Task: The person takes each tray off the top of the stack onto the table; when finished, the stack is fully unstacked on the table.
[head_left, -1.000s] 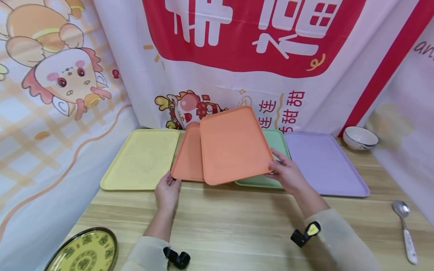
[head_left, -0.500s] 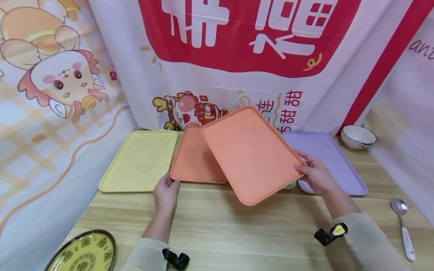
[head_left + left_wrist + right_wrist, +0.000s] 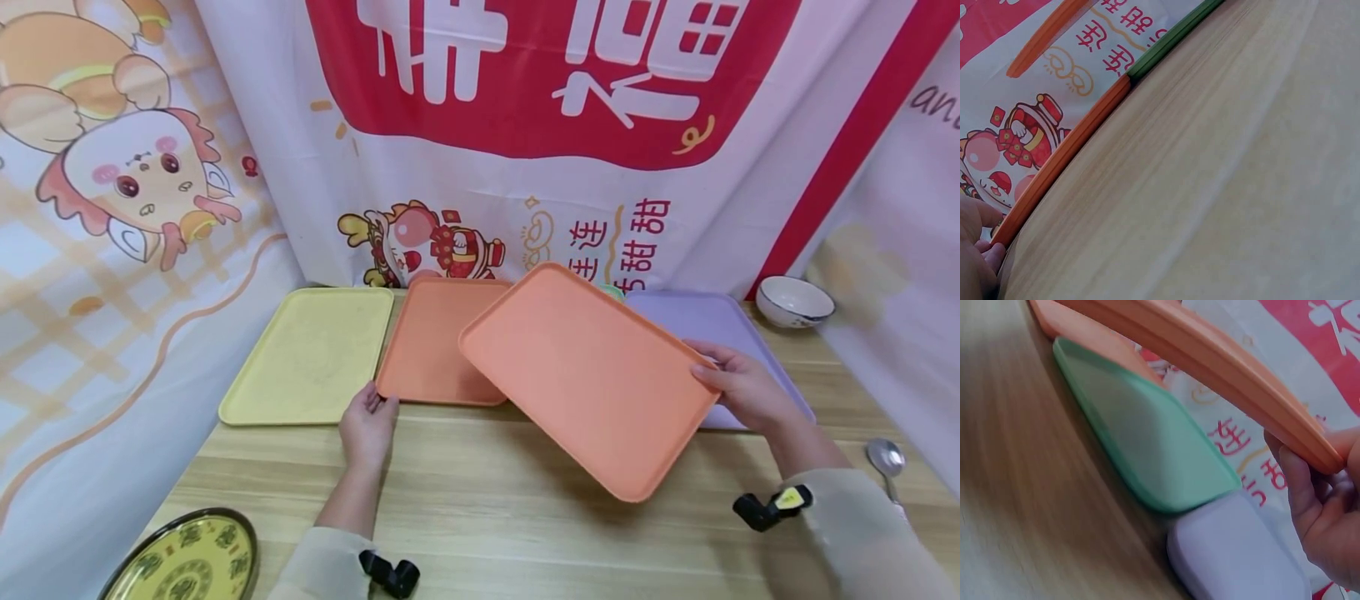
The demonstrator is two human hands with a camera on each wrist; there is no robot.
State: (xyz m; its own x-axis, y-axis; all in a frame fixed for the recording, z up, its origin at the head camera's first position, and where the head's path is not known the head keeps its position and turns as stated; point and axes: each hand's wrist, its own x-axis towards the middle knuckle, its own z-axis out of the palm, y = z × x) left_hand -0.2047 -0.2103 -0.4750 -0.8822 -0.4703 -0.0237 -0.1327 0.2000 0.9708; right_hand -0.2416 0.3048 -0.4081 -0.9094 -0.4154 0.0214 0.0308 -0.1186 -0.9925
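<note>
My right hand (image 3: 742, 387) grips one corner of a lifted orange tray (image 3: 592, 375), thumb on top and fingers beneath. The tray hangs tilted above the table, its near corner dipping toward me. A second orange tray (image 3: 442, 342) lies flat at the back of the table, and my left hand (image 3: 367, 429) pinches its front left corner. In the left wrist view, the thumb and fingers (image 3: 994, 253) meet at that tray's end. Behind the lifted tray, a green tray (image 3: 1147, 431) is mostly hidden in the head view but shows well from the right wrist.
A yellow tray (image 3: 311, 358) lies left of the flat orange one, a purple tray (image 3: 686, 317) to the right. A white bowl (image 3: 795, 302) stands at the back right corner, a spoon (image 3: 887, 458) nearer. A patterned yellow plate (image 3: 183, 558) lies front left. Printed cloth (image 3: 480, 183) hangs behind.
My right hand has carried the lifted orange tray right and toward me, turning it and uncovering more of the flat orange tray. The left hand has stayed at its corner.
</note>
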